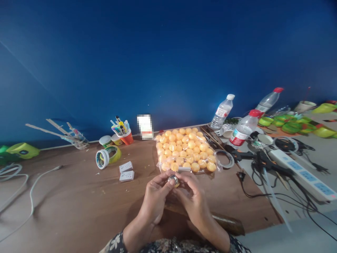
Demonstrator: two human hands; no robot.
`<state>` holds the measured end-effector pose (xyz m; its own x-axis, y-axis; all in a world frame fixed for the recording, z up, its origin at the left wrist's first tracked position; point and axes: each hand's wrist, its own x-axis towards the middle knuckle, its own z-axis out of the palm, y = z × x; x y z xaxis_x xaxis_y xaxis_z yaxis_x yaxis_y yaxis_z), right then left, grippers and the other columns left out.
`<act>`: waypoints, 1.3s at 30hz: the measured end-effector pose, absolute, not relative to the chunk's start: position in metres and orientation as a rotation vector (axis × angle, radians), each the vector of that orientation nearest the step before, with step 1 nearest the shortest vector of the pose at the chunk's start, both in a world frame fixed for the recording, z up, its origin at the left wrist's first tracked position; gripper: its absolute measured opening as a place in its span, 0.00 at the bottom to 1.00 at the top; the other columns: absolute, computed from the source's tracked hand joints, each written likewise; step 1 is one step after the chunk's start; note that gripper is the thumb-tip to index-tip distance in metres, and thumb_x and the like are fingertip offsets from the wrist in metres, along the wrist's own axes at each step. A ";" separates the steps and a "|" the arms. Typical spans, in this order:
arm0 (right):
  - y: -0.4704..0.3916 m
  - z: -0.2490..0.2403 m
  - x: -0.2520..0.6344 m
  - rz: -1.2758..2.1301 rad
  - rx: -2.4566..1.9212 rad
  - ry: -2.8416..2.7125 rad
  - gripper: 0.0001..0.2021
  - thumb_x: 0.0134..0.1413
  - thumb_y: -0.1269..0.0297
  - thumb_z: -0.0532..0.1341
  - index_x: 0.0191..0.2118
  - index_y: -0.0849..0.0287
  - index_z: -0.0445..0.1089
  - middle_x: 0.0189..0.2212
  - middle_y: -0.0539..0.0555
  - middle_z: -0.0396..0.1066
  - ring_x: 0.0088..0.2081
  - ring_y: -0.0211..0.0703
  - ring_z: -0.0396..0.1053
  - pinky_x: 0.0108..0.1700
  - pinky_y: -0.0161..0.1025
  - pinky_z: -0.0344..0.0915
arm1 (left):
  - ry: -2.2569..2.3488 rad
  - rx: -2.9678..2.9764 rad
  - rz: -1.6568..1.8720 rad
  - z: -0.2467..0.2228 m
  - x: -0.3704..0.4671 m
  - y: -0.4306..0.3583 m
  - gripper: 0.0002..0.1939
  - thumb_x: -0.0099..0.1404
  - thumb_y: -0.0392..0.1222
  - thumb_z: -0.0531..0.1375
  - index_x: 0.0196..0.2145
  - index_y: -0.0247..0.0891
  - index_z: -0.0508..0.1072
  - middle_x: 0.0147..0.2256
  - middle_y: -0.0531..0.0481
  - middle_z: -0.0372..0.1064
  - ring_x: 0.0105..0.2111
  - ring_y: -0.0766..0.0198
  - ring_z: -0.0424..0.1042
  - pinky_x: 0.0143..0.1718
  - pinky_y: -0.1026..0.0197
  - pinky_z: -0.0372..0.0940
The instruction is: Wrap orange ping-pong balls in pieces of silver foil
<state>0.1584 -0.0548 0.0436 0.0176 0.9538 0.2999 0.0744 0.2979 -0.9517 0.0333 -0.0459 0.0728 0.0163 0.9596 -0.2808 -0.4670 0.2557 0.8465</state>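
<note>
A small shiny silver ball [174, 180], with a yellowish patch along its lower edge, is held between my two hands just in front of the bag. My left hand [154, 198] pinches it from the left with the thumb on its front. My right hand [194, 200] closes on it from the right, fingertips against its side. Right behind the fingers lies a clear plastic bag of orange table tennis balls [184, 151]. A glossy brown rod-like piece [228, 224] lies under my right forearm, partly hidden.
Left of the bag are two small white boxes [126, 175], tape rolls [102, 159] and a cup of markers [126, 137]. On the right stand plastic bottles [240, 131], glue guns [263, 162], a power strip [302, 175] and tangled black cables. A white cable [32, 196] runs along the left.
</note>
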 end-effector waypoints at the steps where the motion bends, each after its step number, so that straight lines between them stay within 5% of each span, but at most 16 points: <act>1: -0.055 0.042 0.158 0.932 -1.048 -1.362 0.12 0.55 0.68 0.63 0.46 0.52 0.71 0.44 0.56 0.70 0.46 0.48 0.70 0.46 0.42 0.69 | 1.004 0.623 1.230 0.072 0.033 -0.046 0.15 0.50 0.39 0.71 0.37 0.35 0.79 0.36 0.44 0.79 0.35 0.63 0.77 0.39 0.65 0.69; 10: -0.053 0.043 0.147 1.383 -0.881 -0.948 0.15 0.52 0.60 0.66 0.45 0.55 0.70 0.42 0.55 0.75 0.42 0.47 0.73 0.46 0.44 0.70 | 1.084 0.698 1.296 0.064 0.027 -0.051 0.21 0.57 0.49 0.65 0.47 0.37 0.76 0.47 0.40 0.76 0.47 0.52 0.73 0.50 0.54 0.66; 17: -0.054 0.038 0.138 1.604 -0.767 -0.742 0.14 0.52 0.61 0.66 0.46 0.55 0.71 0.44 0.55 0.75 0.47 0.48 0.72 0.54 0.48 0.64 | 1.080 0.746 1.288 0.053 0.024 -0.050 0.17 0.56 0.44 0.66 0.44 0.38 0.78 0.42 0.43 0.78 0.43 0.56 0.75 0.49 0.56 0.65; 23: -0.047 0.034 0.154 1.597 -0.909 -0.920 0.20 0.49 0.57 0.67 0.48 0.55 0.70 0.44 0.55 0.75 0.46 0.50 0.72 0.48 0.47 0.68 | 1.047 0.646 1.287 0.048 0.022 -0.050 0.21 0.55 0.43 0.68 0.47 0.38 0.76 0.44 0.42 0.77 0.43 0.58 0.75 0.47 0.59 0.67; 28: -0.018 0.041 0.207 0.930 -1.331 -1.519 0.10 0.56 0.58 0.59 0.37 0.58 0.72 0.34 0.57 0.76 0.34 0.46 0.72 0.35 0.40 0.69 | 1.038 0.442 1.346 0.045 0.013 -0.049 0.19 0.53 0.44 0.69 0.42 0.36 0.78 0.39 0.45 0.78 0.37 0.63 0.76 0.41 0.61 0.71; 31: -0.005 0.045 0.219 0.614 -1.439 -2.054 0.09 0.59 0.66 0.55 0.35 0.57 0.73 0.33 0.55 0.76 0.34 0.45 0.73 0.37 0.38 0.65 | 1.038 0.413 1.378 0.046 0.013 -0.048 0.19 0.52 0.46 0.69 0.41 0.36 0.79 0.38 0.46 0.77 0.37 0.62 0.75 0.40 0.62 0.72; 39: 0.011 0.043 0.191 0.381 -1.689 -2.770 0.09 0.59 0.66 0.57 0.35 0.59 0.75 0.33 0.60 0.77 0.37 0.48 0.75 0.37 0.37 0.64 | 1.027 0.407 1.354 0.052 0.014 -0.049 0.16 0.55 0.44 0.68 0.41 0.35 0.78 0.39 0.45 0.77 0.34 0.66 0.74 0.36 0.66 0.72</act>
<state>0.1910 0.0109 0.0426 -0.4596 0.8590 -0.2256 0.8880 0.4404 -0.1325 0.0138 -0.0493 0.0524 -0.1123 0.9238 -0.3661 -0.6016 0.2300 0.7650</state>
